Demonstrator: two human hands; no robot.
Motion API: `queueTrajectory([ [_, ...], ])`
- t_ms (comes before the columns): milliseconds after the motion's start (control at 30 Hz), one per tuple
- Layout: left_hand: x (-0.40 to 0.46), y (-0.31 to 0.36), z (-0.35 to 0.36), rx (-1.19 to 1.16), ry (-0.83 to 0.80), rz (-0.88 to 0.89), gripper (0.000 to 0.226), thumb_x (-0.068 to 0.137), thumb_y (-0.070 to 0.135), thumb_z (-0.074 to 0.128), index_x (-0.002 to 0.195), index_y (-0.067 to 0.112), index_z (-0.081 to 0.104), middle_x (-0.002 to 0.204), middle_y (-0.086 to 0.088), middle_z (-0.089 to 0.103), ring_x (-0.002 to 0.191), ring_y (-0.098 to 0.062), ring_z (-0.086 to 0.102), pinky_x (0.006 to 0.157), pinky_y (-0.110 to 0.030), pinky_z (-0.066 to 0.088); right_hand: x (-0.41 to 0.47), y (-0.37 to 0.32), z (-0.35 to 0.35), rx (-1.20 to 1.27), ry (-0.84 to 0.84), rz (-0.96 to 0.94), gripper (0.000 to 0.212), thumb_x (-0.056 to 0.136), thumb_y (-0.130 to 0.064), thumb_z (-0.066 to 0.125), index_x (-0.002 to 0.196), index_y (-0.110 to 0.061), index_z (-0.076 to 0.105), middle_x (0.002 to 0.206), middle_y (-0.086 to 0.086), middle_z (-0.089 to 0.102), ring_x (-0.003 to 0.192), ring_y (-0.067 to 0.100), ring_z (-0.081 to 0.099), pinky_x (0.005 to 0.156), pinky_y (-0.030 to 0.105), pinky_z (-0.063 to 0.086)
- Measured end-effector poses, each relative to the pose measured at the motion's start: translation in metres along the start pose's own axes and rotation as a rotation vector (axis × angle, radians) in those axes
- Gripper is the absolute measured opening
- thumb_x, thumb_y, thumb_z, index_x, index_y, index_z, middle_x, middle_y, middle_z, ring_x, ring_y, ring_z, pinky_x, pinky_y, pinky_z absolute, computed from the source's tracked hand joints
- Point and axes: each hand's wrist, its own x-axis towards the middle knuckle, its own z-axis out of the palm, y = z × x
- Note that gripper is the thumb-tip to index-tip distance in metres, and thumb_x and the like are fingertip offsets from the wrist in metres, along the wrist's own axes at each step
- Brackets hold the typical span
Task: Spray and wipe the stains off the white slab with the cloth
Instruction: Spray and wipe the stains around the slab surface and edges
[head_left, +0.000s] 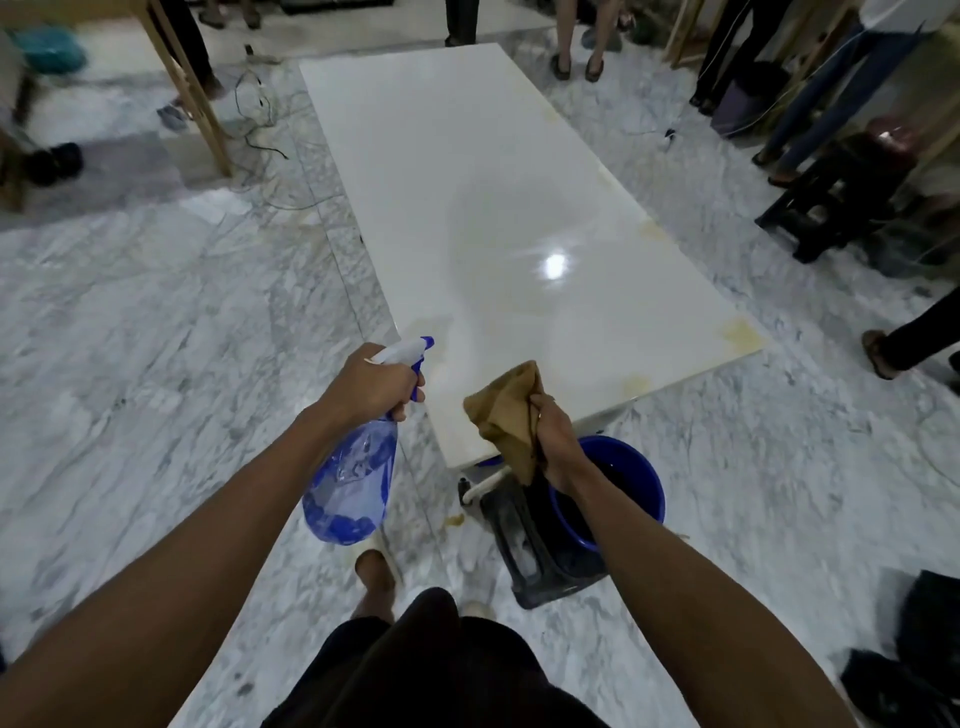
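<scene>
Your left hand (375, 383) grips the spray bottle (353, 467), right hand (558, 441) bunches the cloth (506, 410) over the slab's (467, 208) near edge. I'd mist the yellowish stains (740, 332) at the right corner first, then wipe.

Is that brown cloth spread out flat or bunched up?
Bunched up: the brown cloth hangs crumpled from the right hand, above the white slab's near edge.
</scene>
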Motion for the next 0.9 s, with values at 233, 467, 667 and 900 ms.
queueTrajectory([
  [233,0.048,0.031,-0.06,-0.069,0.027,0.036,0.018,0.074,0.013,0.056,0.061,0.003,0.064,0.076,-0.015,0.071,0.055,-0.023,0.057,0.049,-0.028,0.048,0.06,-0.086,0.078,0.488,-0.118,0.067,0.054,0.1,-0.051,0.033,0.126,-0.015,0.064,0.121,0.012,0.069,0.112,0.03,0.064,0.093,0.043,0.053],
  [467,0.161,0.078,-0.176,-0.065,0.099,0.077,0.021,0.083,0.011,0.055,0.069,-0.001,0.065,0.078,-0.021,0.07,0.049,-0.021,0.054,0.049,-0.028,0.045,0.167,-0.172,0.2,0.716,-0.328,-0.037,0.048,0.086,-0.054,0.062,0.111,-0.012,0.067,0.104,0.006,0.071,0.092,0.024,0.068,0.077,0.037,0.058],
  [667,0.277,0.11,-0.275,0.02,0.103,0.099,0.034,0.095,0.021,0.058,0.07,0.0,0.067,0.072,-0.016,0.069,0.045,-0.019,0.055,0.046,-0.027,0.047,0.271,-0.228,0.314,0.705,-0.32,0.0,0.059,0.086,-0.06,0.054,0.118,-0.011,0.066,0.116,0.01,0.068,0.102,0.027,0.067,0.088,0.041,0.056],
  [900,0.383,0.143,-0.361,0.041,0.08,0.096,0.036,0.087,0.029,0.058,0.077,-0.003,0.07,0.072,-0.016,0.073,0.048,-0.024,0.057,0.051,-0.03,0.049,0.367,-0.298,0.404,0.616,-0.32,-0.039,0.05,0.096,-0.048,0.041,0.117,-0.008,0.064,0.11,0.012,0.068,0.097,0.027,0.066,0.089,0.04,0.053],
])
